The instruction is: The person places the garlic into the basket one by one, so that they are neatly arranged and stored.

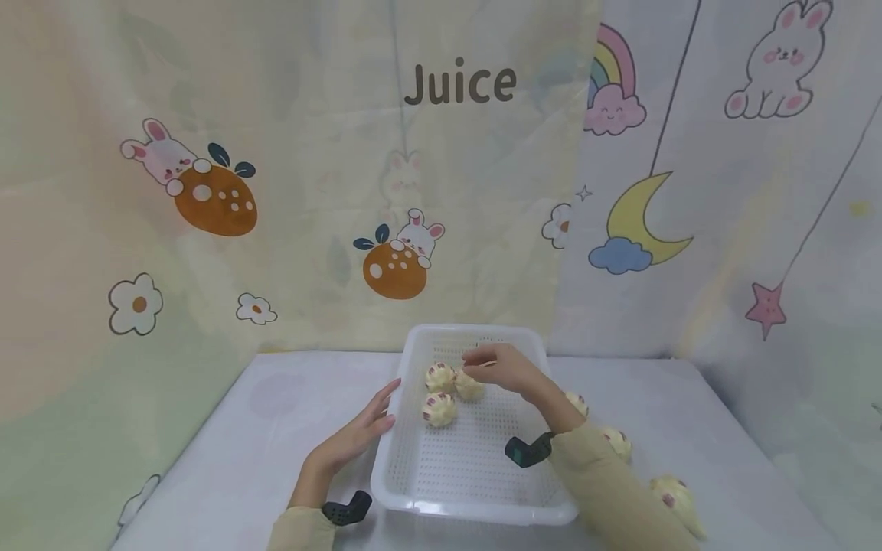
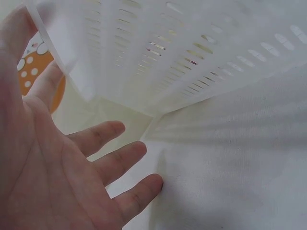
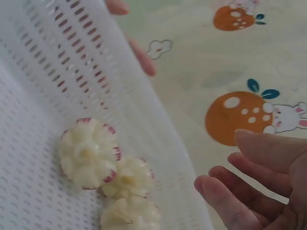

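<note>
A white perforated plastic basket (image 1: pixel 475 514) holds three cream, purple-streaked garlic bulbs (image 1: pixel 439 411) clustered toward its left side. My left hand (image 1: pixel 353 440) is at the basket's left wall; in the left wrist view its fingers (image 2: pixel 125 160) are spread, with the upper ones touching the rim. Over the basket hovers my right hand (image 1: pixel 506 369), overlapping the rightmost bulb (image 1: pixel 468 389) in the head view. Nothing is between its loosely bent fingers (image 3: pixel 230 203) in the right wrist view, where the lobed undersides of the bulbs (image 3: pixel 89 153) show.
More garlic bulbs lie in a row on the white table (image 1: pixel 276 413) right of the basket: one near bulb (image 1: pixel 677 501), one middle bulb (image 1: pixel 616 442), and a far bulb (image 1: pixel 577 402) partly behind the right forearm. A printed curtain (image 1: pixel 310 191) stands behind the table.
</note>
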Action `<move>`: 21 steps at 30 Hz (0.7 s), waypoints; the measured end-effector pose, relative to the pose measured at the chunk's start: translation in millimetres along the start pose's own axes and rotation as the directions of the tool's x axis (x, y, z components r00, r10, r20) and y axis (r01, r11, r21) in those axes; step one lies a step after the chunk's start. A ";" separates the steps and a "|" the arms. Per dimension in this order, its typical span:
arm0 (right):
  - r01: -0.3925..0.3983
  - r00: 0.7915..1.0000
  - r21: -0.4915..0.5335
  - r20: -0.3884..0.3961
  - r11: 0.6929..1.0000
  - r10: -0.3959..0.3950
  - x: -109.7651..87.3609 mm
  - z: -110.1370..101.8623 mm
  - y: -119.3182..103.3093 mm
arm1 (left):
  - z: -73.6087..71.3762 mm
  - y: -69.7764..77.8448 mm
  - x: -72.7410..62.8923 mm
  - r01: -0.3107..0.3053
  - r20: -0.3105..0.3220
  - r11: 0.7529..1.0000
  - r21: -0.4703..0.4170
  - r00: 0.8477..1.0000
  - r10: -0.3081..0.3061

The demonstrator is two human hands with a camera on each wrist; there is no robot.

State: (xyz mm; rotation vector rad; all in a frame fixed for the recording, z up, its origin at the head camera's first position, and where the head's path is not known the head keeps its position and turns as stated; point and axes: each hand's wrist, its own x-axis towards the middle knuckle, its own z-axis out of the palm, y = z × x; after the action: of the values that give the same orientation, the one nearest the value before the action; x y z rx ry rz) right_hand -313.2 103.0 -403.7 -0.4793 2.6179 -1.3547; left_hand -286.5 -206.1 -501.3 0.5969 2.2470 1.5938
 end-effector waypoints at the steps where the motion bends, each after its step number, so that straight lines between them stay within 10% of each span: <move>1: 0.017 1.000 0.008 -0.001 1.000 -0.017 -5.4 -5.7 0.3 | 0.1 -0.2 -0.2 0.001 -0.003 1.000 0.004 1.000 -0.001; 21: -0.072 0.952 -0.018 -0.300 0.997 0.063 -123.6 -94.9 64.5 | -1.4 -3.8 -0.8 0.002 -0.013 1.000 0.024 1.000 -0.002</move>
State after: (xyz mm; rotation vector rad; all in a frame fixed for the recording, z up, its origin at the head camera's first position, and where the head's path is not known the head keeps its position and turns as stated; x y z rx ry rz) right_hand -237.5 253.7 -402.5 -0.1965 2.8649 -1.4711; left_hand -287.0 -208.7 -504.5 0.5920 2.2788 1.5761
